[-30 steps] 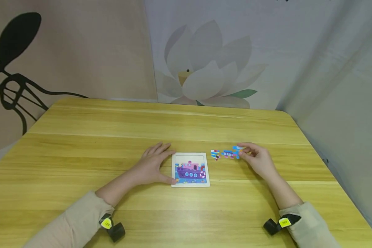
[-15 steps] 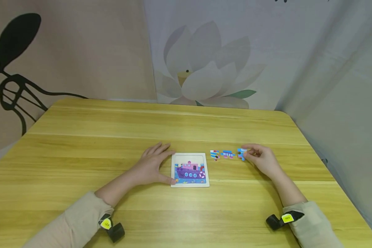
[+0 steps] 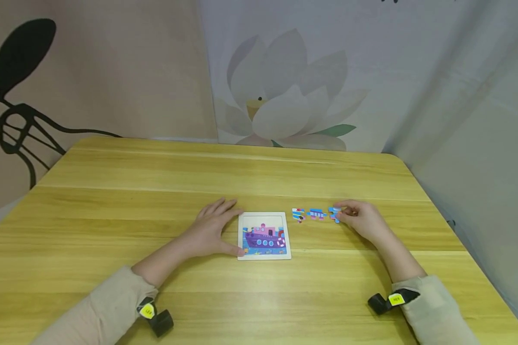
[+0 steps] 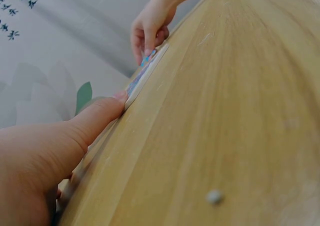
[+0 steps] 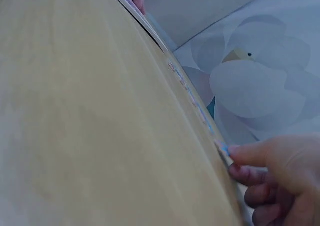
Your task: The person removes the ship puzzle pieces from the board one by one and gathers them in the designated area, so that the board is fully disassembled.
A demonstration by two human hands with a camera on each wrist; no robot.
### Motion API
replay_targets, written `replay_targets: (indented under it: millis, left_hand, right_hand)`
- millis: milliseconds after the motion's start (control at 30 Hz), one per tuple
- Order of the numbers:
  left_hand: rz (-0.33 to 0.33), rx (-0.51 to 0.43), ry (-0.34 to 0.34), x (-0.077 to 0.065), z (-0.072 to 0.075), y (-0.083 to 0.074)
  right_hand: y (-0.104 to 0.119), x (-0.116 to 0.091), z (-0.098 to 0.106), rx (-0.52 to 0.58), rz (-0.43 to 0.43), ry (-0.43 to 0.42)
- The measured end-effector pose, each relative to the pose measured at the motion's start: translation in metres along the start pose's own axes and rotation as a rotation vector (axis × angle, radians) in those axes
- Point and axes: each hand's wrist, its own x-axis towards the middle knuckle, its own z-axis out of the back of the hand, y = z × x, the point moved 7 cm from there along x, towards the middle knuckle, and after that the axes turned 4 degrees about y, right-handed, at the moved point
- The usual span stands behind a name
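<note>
In the head view we count two hands, one frame and three loose pieces. The left hand (image 3: 211, 235) has its fingers loosely spread, thumb and forefinger touching the left side of the frame (image 3: 265, 257), which holds a partly filled ship picture (image 3: 264, 242). The right hand (image 3: 364, 223) pinches the rightmost piece (image 3: 334, 215); the other two pieces (image 3: 316, 213) sit in a row between it and the frame. We see one wooden table (image 3: 155, 167), with one pale flower (image 3: 285, 105) on the backdrop behind.

In the left wrist view we find the left thumb on the frame's edge and one grey spot (image 4: 214, 197) on the wood.

In the right wrist view we see thumb and finger gripping the end piece; the row is too edge-on to count.
</note>
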Motion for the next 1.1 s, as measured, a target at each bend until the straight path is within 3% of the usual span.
replay_targets:
  millis: [200,467,767,1100]
  left_hand:
    - [0.005,0.000,0.001,-0.001,0.000,0.001]
    - [0.006,0.002,-0.001,0.000,-0.001,0.002]
    - [0.003,-0.002,0.000,0.001,-0.002,0.003]
    - [-0.003,0.007,-0.013,0.001,-0.001,0.002]
  right_hand:
    - [0.005,0.001,-0.001,-0.053,0.013,0.029]
    - [0.000,-0.003,-0.003,-0.020,0.049,0.011]
    - [0.004,-0.004,0.002,0.027,0.031,-0.069]
    - [0.031,-0.008,0.006,0.103,0.069,-0.174]
